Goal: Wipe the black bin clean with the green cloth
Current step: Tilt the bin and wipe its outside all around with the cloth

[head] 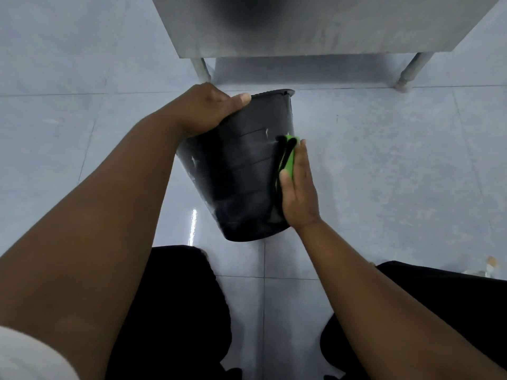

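Observation:
The black bin (241, 174) is tipped, its open rim pointing away from me toward the metal table and its base near my knees. My left hand (208, 111) grips the bin's rim at the upper left, thumb over the edge. My right hand (299, 185) lies flat against the bin's right side wall, pressing the folded green cloth (288, 157) onto it. Only the cloth's upper part shows beyond my fingers; the rest is hidden under the palm. A few pale smudges mark the bin's outer wall.
A stainless steel table (315, 26) stands just beyond the bin, with legs (201, 68) at the left and at the right (411, 69). Pale glossy floor tiles (397, 160) lie all around. My knees in black trousers (175, 311) sit below the bin.

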The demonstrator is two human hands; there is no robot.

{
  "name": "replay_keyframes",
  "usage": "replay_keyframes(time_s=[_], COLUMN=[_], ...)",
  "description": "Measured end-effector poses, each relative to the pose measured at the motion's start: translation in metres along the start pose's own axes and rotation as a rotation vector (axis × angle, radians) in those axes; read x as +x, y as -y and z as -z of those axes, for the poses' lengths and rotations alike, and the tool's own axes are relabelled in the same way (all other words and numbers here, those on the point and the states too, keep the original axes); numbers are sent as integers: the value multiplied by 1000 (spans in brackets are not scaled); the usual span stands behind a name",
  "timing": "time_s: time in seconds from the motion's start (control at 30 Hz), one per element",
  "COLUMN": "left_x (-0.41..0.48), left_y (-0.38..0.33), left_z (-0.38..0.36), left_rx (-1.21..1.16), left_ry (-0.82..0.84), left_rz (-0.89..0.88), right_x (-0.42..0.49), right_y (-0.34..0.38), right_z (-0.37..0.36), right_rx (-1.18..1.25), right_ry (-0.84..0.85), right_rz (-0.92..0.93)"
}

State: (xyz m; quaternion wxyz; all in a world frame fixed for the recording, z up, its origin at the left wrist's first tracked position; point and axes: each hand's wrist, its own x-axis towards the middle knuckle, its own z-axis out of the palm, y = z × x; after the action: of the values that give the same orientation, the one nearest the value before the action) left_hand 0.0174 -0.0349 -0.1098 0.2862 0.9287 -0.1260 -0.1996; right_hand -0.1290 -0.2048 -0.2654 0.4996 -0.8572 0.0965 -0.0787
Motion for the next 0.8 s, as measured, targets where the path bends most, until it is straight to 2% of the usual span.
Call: replay_keyframes(time_s=[0.07, 0.1, 0.13, 0.17, 0.23, 0.3, 0.37, 0.43, 0.53, 0.57, 0.63, 0.7, 0.8], left_x=[-3, -4, -5, -7, -9, -10, -8, -6, -8, -9, -12, -15, -16], left_y=[4, 4, 3, 1, -6, -12, -15, -18, -17, -18, -20, -22, -26], left_z=[1, 0, -1, -3, -5, -7, -9, -10, -8, -7, -8, -10, -9], left_rx=[-52, -62, -65, -68, -63, -17, 37, 91, 79, 56, 32, 33, 8], left_ry=[25, 36, 37, 31, 23, 10, 1, 12, 8, 8, 27, 49, 58], left_rz=[17, 16, 16, 18, 3, -22, -30, -22, -28, -36, -58, -60, -12], right_x=[14, 21, 24, 23, 13, -2, -14, -20, -11, -4, 12, 24, 36], right_y=[12, 17, 24, 32, 49, 59, 65, 64, 58, 53, 42, 27, 15], right_z=[3, 4, 4, 3, -6, -22, -33, -35, -24, -18, -4, 6, 16], right_rx=[155, 195, 178, 111, -165, -510, -685, -714, -692, -668, -539, -269, 156], right_ry=[-3, -13, -45, -94, -138, -93, -13, 37, 42, 34, -37, -94, -71], right_rz=[-255, -330, -325, -251, 48, 394, 631, 755, 829, 820, 688, 434, -68])
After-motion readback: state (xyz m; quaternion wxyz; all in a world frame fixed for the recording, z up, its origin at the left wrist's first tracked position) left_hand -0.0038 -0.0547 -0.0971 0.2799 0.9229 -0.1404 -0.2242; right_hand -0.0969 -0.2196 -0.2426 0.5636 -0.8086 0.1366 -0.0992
